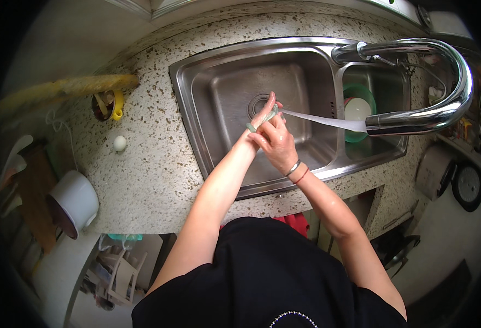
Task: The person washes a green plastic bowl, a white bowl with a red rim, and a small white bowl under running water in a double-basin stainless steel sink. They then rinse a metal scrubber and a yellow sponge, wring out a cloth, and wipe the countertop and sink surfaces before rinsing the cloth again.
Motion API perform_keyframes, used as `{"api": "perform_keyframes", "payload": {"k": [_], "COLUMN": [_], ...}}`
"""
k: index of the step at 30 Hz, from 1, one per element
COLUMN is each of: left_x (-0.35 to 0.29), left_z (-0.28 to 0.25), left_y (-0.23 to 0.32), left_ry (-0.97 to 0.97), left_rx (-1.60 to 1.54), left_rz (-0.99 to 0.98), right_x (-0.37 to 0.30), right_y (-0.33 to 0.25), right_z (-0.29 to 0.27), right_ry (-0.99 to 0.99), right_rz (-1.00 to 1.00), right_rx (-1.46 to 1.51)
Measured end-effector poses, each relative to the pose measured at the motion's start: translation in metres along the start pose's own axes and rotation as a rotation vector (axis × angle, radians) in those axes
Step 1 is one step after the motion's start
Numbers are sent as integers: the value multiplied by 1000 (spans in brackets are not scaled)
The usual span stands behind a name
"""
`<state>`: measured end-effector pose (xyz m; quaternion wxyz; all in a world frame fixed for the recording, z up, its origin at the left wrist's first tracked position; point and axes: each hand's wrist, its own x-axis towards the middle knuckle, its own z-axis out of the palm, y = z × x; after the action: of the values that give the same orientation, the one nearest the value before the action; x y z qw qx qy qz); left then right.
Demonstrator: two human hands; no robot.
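My left hand (265,111) reaches over the large steel sink basin (224,90), seen edge-on with its fingers stretched out. Around it sits a pale green bangle (251,127), tilted across the hand. My right hand (279,145) is bent in against the left one, its fingers closed about the bangle; the exact grip is partly hidden. Both hands look wet. Water (322,119) streams from the chrome faucet (393,124) toward the fingers. On my right wrist are a silver bracelet (293,168) and a thin red band (303,175).
The smaller basin at the right holds a green bowl (373,98) and a white bowl (356,111). On the speckled counter (147,180) at the left are a white egg (119,143), a yellow-handled cup (118,105) and a white pot (76,199) near the edge.
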<state>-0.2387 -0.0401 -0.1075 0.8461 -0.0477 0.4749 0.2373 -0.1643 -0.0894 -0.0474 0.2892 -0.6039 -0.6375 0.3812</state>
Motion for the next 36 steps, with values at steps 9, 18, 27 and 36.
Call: {"api": "perform_keyframes", "payload": {"k": [9,18,27,36], "left_x": [51,42,31,38], "left_z": [-23,-9,-25,-30], "left_y": [-49,-41,-27,-5], "left_ry": [-307,199,37,-270], "left_rx": [-351,-158,-213,-131], "left_rz": [398,129,105,148], "right_x": [34,53,33,0], "right_y": [16,63,146,10], "right_z": [9,3,-17,-9], "right_ry": [274,241,20,-19], "right_rz": [-157,235,1053,-9], "right_rx": [-172,-138,800,50]}}
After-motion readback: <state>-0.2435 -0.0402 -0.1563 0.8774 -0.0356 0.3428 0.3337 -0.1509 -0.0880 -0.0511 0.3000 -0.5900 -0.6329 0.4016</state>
